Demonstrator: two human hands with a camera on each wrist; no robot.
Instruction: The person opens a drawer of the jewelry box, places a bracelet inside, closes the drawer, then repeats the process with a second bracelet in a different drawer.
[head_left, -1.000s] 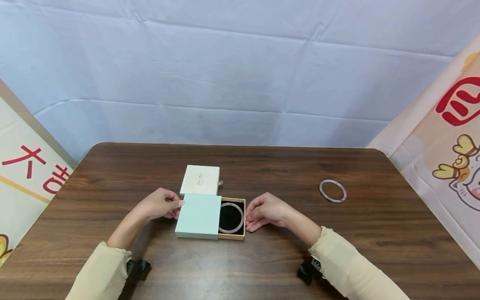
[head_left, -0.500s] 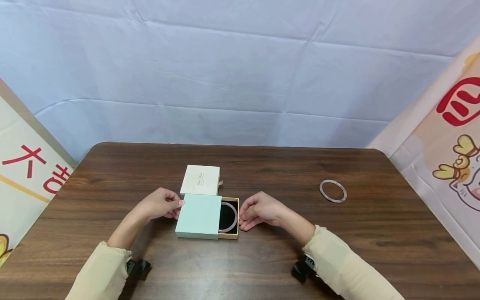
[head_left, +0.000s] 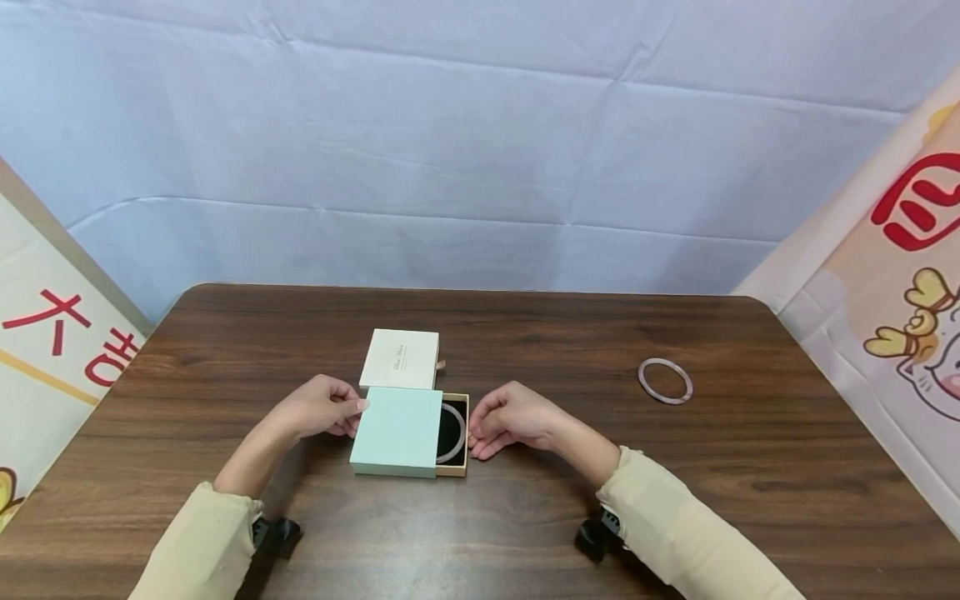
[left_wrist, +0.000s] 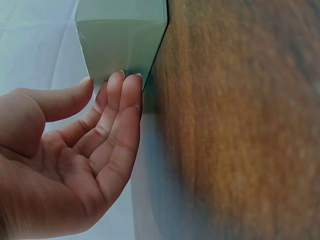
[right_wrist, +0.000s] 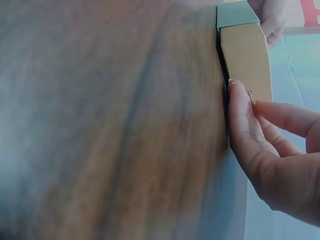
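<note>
Largest first. Dark brown wood-grain table (head_left: pixel 540 333); on it, near the middle, the pale mint-green square card sleeve (head_left: pixel 397 431) with a tan-edged, shallow card tray (head_left: pixel 452 471) slid part of the way into it. Taken together they form one body with its long axis running left to right, in line between the two hands. The closed bulk lies to the left; the short exposed end of the tray faces right. Neither hand is nearer: each touches its own end.

Left hand (head_left: pixel 318 410): thumb at the upper edge of the sleeve's left end, fingers relaxed against the end face, not wrapped round it. Right hand (head_left: pixel 513 421): fingertips set against the tray's outer end, fingers only lightly bent, no grip visible (the right wrist view shows a tiny bright sliver by the thumb, too small to identify).

White card box with fine print (head_left: pixel 400 358): just behind the sleeve, contact uncertain. Pale, greyish ring-shaped bangle (head_left: pixel 462 433): lying in the tray on black lining, partly covered by the sleeve. Second pale, pinkish bangle (head_left: pixel 675 401): flat on the table, well apart to the right.

Compared with one second ago: less tray exposed, less of its bangle showing, right hand further left. Sleeve, left hand, white box and loose bangle unchanged.
</note>
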